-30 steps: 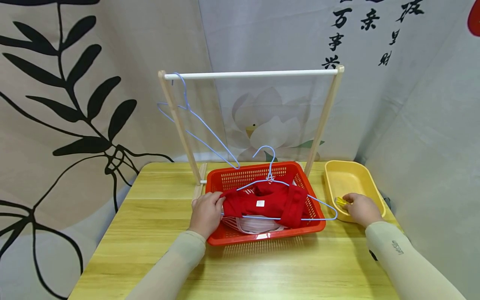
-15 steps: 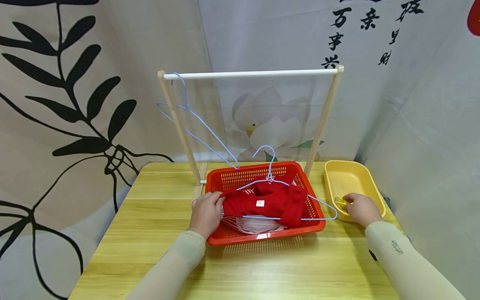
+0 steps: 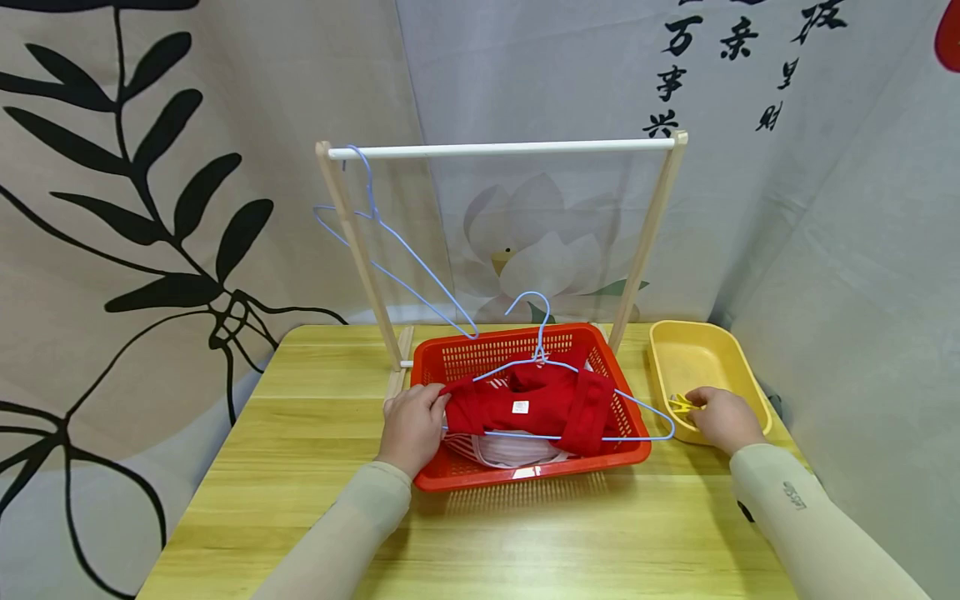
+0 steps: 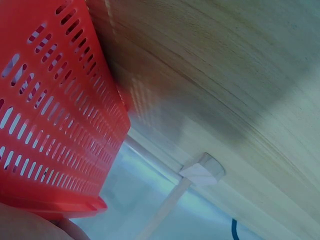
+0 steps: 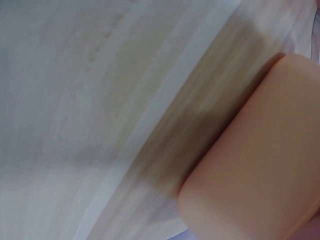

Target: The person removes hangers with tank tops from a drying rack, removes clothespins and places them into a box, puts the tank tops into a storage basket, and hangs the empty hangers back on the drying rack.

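My left hand [image 3: 412, 427] is at the left rim of the red plastic basket [image 3: 525, 477], pinching the sleeve end of a small red top [image 3: 555, 410]. A blue wire hanger [image 3: 540, 342] runs through the top, its hook pointing up and its right end poking past the basket. In the left wrist view, part of the hand [image 4: 30, 222] shows below the basket wall [image 4: 65, 115]. On the right, my right hand [image 3: 726, 417] reaches into a yellow tray [image 3: 697, 340], fingertips on a yellow clothes peg [image 3: 681, 404]. The right wrist view shows only the tray's outer side [image 5: 255, 150].
Behind the basket stands a wooden rack with a white rail [image 3: 502, 150]. Another blue hanger [image 3: 420, 258] hangs at its left end. Striped cloth [image 3: 517, 450] lies in the basket under the red top. Fabric walls [image 3: 840, 275] enclose the wooden table [image 3: 315, 467].
The yellow peg at my right fingertips has shifted slightly and looks more spread. Both hands, the basket and the red top have stayed in place.
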The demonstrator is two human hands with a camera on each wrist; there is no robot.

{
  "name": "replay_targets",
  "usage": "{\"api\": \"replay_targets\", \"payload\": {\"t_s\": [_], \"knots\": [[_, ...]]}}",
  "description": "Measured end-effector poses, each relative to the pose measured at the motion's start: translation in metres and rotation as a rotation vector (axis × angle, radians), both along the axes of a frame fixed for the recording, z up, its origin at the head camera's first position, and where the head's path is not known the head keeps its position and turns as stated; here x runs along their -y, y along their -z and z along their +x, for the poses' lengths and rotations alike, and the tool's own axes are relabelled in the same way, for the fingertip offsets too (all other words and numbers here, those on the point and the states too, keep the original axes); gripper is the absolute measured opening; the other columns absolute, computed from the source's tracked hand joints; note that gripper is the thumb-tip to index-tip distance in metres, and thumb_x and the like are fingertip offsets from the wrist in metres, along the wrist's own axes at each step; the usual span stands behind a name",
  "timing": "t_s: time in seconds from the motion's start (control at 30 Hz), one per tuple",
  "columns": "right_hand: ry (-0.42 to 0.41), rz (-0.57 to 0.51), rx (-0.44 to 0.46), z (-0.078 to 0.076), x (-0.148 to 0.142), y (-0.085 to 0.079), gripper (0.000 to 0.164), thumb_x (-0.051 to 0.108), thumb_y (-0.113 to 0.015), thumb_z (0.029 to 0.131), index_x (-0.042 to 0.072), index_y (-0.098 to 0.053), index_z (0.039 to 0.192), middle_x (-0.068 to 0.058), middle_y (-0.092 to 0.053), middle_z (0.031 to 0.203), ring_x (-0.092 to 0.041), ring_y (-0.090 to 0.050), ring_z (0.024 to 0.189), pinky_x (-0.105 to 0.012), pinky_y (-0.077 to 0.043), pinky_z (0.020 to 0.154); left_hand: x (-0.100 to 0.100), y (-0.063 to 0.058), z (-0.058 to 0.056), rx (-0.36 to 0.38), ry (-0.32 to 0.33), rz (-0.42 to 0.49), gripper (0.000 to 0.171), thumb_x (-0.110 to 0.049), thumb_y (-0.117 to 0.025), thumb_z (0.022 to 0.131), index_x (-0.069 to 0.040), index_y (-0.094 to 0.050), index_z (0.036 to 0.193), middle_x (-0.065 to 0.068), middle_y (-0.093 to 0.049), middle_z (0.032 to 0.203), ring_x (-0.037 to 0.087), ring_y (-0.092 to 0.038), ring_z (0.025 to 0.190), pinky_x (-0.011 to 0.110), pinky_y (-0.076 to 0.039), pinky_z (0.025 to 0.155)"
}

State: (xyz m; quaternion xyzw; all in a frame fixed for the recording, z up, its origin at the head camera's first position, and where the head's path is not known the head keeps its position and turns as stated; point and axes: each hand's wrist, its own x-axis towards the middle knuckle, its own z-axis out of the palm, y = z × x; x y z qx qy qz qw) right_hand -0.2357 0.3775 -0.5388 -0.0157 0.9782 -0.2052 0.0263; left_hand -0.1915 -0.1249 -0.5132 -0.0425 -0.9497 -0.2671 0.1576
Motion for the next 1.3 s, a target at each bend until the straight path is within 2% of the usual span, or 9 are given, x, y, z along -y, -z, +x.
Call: {"api": "replay_targets", "payload": {"t_s": [0.37, 0.83, 1.13, 1.3], "knots": [[0.009, -0.018, -0.001, 0.0012, -0.0001, 0.0017, 0.036, 0.012, -0.069, 0.095, -0.006, -0.068, 0.125, -0.029, -0.071, 0.123, -0.052, -0.066, 0.11, -0.062, -0.05, 0.093, 0.0004, 0.0012, 0.0005, -0.033, 0.001, -0.001, 0.013, -0.025, -0.064, 0.105, -0.022, -0.077, 0.107, 0.0, -0.068, 0.084, 0.026, -0.066, 0.09, 0.042, -0.037, 0.083], [0.025, -0.032, -0.004, 0.0019, 0.0001, 0.0036, 0.036, 0.011, -0.068, 0.095, -0.007, -0.067, 0.126, -0.03, -0.069, 0.126, -0.051, -0.066, 0.111, -0.062, -0.051, 0.093, 0.0, 0.0009, 0.0001, -0.006, 0.001, 0.003, 0.016, -0.027, -0.061, 0.107, -0.023, -0.076, 0.108, -0.001, -0.067, 0.083, 0.025, -0.066, 0.089, 0.04, -0.036, 0.083], [0.025, -0.039, -0.016, 0.0018, 0.0002, 0.0021, 0.039, 0.004, -0.058, 0.092, -0.007, -0.066, 0.128, -0.032, -0.067, 0.13, -0.054, -0.063, 0.117, -0.063, -0.049, 0.096, 0.0002, 0.0013, 0.0, -0.007, 0.001, -0.002, 0.017, -0.027, -0.061, 0.107, -0.023, -0.077, 0.11, 0.0, -0.069, 0.086, 0.026, -0.066, 0.092, 0.041, -0.037, 0.084], [0.02, -0.039, -0.041, 0.0011, 0.0022, -0.001, 0.038, 0.006, -0.052, 0.097, -0.007, -0.066, 0.129, -0.032, -0.067, 0.131, -0.052, -0.064, 0.116, -0.062, -0.051, 0.095, 0.0001, 0.0008, 0.0001, -0.004, 0.0, -0.001, 0.017, -0.027, -0.061, 0.107, -0.023, -0.077, 0.11, 0.0, -0.07, 0.087, 0.026, -0.067, 0.092, 0.041, -0.037, 0.085]]}}
